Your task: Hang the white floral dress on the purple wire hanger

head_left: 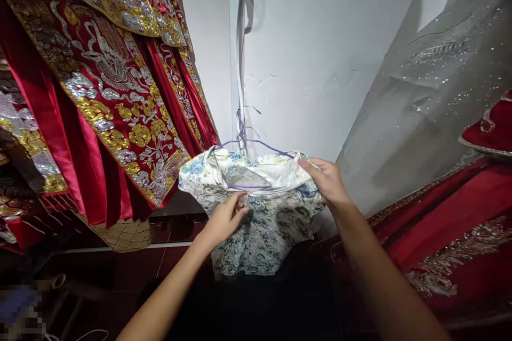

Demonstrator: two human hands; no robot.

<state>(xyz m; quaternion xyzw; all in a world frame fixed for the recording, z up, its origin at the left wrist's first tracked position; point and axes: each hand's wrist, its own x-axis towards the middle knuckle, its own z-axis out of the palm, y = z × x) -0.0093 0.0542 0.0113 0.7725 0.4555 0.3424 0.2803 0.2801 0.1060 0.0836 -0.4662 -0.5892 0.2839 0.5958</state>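
A patterned blouse [266,224] in white, blue and green hangs in front of me on a purple wire hanger [264,144]. The hanger's hook reaches up to a cord or strap [240,80] along the wall. My right hand [326,178] grips the blouse at its right shoulder, thumb on top, close to the hanger's end. At the middle of the neckline, my left hand [230,216] pinches the front edge with thumb and fingers. The hanger's lower bar shows inside the neck opening.
Red robes [120,85] with gold and silver embroidery hang at the left. A pale sequined gown [424,80] and a red embroidered garment [452,224] stand at the right. Behind the blouse is a white wall [304,37]; dark red floor tiles [172,256] lie below.
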